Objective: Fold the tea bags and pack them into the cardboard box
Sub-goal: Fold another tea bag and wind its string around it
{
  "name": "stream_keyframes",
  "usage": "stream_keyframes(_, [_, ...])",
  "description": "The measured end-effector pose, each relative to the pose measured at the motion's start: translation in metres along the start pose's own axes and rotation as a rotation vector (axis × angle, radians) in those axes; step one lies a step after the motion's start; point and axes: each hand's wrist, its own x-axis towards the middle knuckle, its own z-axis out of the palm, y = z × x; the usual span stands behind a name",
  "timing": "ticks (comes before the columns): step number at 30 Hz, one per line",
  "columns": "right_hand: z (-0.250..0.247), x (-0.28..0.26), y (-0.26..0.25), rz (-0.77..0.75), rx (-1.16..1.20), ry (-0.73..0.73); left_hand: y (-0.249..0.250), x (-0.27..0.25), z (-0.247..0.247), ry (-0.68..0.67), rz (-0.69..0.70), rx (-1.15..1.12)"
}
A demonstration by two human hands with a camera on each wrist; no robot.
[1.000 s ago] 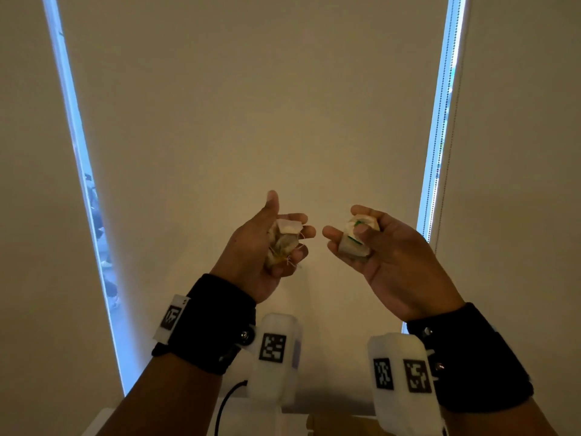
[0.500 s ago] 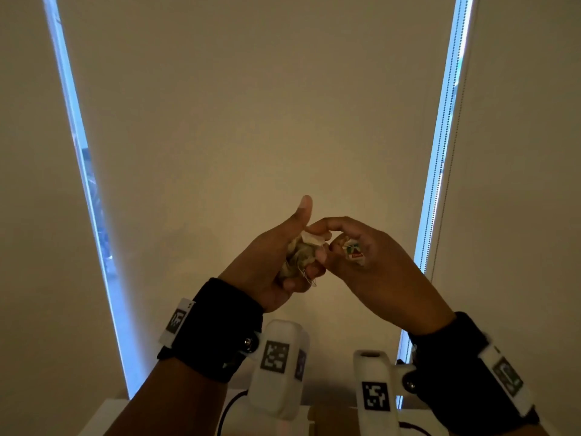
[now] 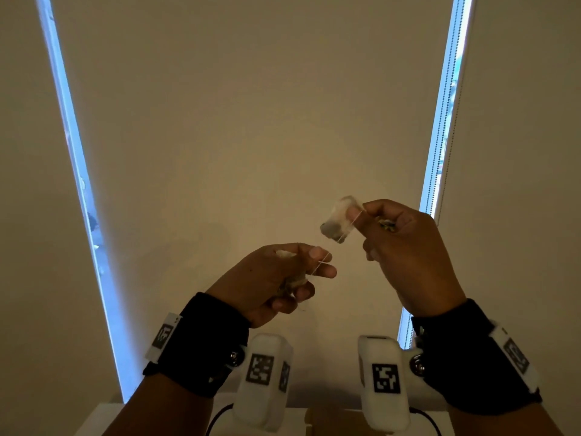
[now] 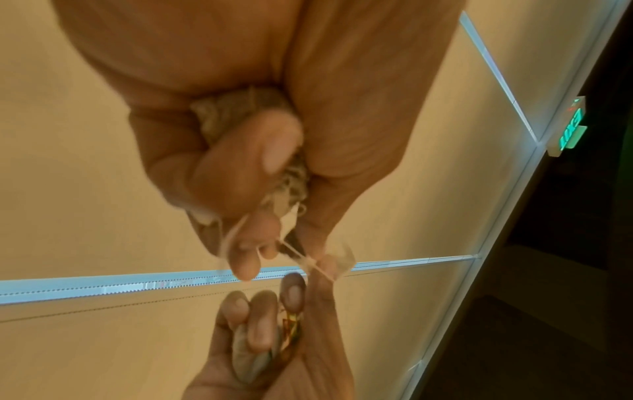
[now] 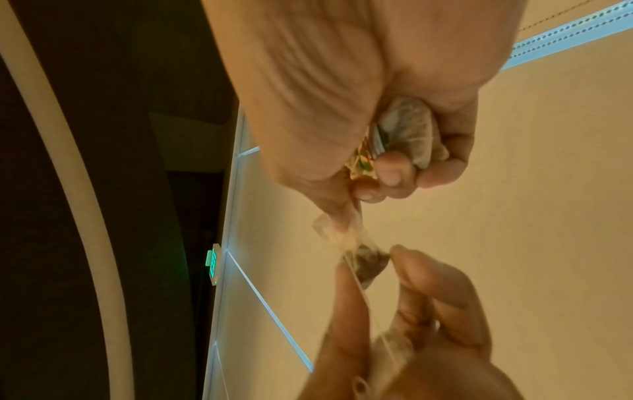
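The right hand [image 3: 408,256] pinches one tea bag [image 3: 341,219] by its top edge, with more tucked in its curled fingers. Lower left, the left hand [image 3: 276,278] clutches a crumpled bunch [image 4: 240,116] and the string [image 3: 320,262]. The bags are probably light, limp and easily torn, so grip the paper, not the thread.

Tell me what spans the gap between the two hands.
In the head view, a thin string runs from the left hand to the tea bag pinched by the right hand.

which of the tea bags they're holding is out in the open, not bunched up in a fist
The tea bag pinched at the right hand's fingertips, raised with its flat pouch exposed. The others are crumpled inside the left hand and the right palm.
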Motion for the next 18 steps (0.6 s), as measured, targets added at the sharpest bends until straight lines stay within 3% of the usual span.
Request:
stream_keyframes(7, [-0.011,0.007,-0.004,0.034,0.088,0.021,-0.023,0.003,-0.019,0.130,-0.026,0.071])
stream_keyframes(10, [-0.015,0.009,-0.001,0.064,0.058,-0.043,-0.031,0.005,-0.025,0.297,-0.001,0.116])
stream_keyframes(13, [-0.016,0.007,0.003,0.107,-0.019,-0.229,-0.019,0.003,-0.023,0.436,0.181,0.194])
stream_keyframes(18, [-0.010,0.000,0.008,0.092,-0.188,-0.392,0.018,-0.006,-0.001,0.391,0.478,0.464])
